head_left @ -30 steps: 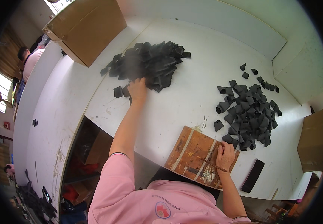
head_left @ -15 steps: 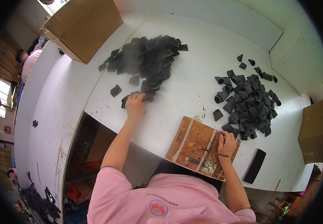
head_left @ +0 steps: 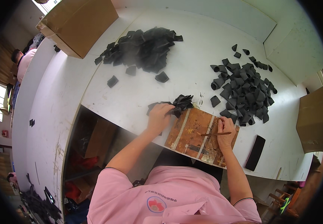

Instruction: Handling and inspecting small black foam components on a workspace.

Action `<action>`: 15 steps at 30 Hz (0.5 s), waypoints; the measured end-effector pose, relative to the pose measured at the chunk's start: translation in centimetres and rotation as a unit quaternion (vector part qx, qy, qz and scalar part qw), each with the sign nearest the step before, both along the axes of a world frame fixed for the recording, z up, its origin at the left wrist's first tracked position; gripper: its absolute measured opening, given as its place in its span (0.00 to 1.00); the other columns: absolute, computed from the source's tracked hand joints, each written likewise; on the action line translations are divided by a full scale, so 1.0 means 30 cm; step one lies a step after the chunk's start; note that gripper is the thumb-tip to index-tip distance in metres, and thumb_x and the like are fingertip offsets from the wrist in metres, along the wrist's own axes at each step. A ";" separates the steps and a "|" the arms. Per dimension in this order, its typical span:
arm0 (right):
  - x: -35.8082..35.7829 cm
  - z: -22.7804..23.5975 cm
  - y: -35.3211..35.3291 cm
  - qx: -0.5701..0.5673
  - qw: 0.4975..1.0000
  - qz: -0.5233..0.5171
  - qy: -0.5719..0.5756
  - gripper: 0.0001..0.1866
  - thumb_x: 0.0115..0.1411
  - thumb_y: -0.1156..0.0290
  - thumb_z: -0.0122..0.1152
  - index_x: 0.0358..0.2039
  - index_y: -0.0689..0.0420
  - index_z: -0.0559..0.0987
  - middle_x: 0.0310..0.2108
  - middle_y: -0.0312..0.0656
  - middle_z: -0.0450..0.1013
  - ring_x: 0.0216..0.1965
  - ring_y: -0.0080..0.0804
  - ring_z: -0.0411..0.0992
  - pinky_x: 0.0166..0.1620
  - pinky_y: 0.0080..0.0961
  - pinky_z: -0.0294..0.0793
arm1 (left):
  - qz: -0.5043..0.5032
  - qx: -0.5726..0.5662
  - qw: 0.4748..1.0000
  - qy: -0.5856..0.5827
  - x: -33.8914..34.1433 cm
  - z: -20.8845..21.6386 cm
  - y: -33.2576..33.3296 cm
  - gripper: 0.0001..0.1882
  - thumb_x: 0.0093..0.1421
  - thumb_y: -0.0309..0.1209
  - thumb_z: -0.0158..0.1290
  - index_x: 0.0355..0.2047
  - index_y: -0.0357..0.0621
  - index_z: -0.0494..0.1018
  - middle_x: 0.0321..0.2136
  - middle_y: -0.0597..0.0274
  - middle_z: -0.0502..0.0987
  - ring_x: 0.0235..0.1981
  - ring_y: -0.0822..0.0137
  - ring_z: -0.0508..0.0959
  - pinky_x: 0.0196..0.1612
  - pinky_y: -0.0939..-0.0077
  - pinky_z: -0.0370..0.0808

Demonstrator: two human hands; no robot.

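Observation:
My left hand [head_left: 160, 118] is closed over a bunch of flat black pieces [head_left: 182, 104], which touches the upper left edge of a stained wooden board [head_left: 182, 140]. Some of that bunch hides under my fingers. My right hand [head_left: 225, 133] rests at the board's right side, fingers curled round a thin brown stick [head_left: 215, 134] that points left across it. Beyond my left hand lies a large heap of flat black pieces [head_left: 146, 48]. To the right of the board is a pile of black pieces rolled into short tubes [head_left: 249, 91].
A dark flat phone-like slab [head_left: 255, 152] lies right of the board. Cardboard boxes stand at the far left [head_left: 81, 28] and the right edge [head_left: 312, 119]. White panels [head_left: 296, 44] border the table. Another person [head_left: 25, 63] sits beyond the left partition.
My left hand has moved right and nearer, bringing a bunch of black pieces from the heap's near end to the board. My right hand stays on the board with the stick.

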State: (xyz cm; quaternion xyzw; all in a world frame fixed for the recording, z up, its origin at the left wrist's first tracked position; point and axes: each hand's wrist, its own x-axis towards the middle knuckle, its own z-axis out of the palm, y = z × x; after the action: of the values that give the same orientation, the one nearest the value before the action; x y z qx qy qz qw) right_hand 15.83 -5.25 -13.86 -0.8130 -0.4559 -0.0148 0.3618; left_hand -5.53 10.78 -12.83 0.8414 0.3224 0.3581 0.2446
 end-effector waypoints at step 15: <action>0.002 -0.010 0.003 0.014 1.000 -0.001 -0.009 0.04 0.52 0.74 0.53 0.29 0.58 0.72 0.24 0.42 0.64 0.26 0.40 0.66 0.29 0.31 0.65 | -0.053 0.058 0.993 0.083 -0.045 0.073 0.041 0.22 0.47 0.35 0.52 0.44 0.44 0.68 0.48 0.48 0.62 0.49 0.50 0.60 0.51 0.58 0.54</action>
State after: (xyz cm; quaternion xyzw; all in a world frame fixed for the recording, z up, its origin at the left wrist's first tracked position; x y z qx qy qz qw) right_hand 15.89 -5.16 -14.15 -0.8079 -0.4581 -0.0287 0.3696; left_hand -6.89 12.02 -10.64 0.8970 0.2747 0.2919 0.1864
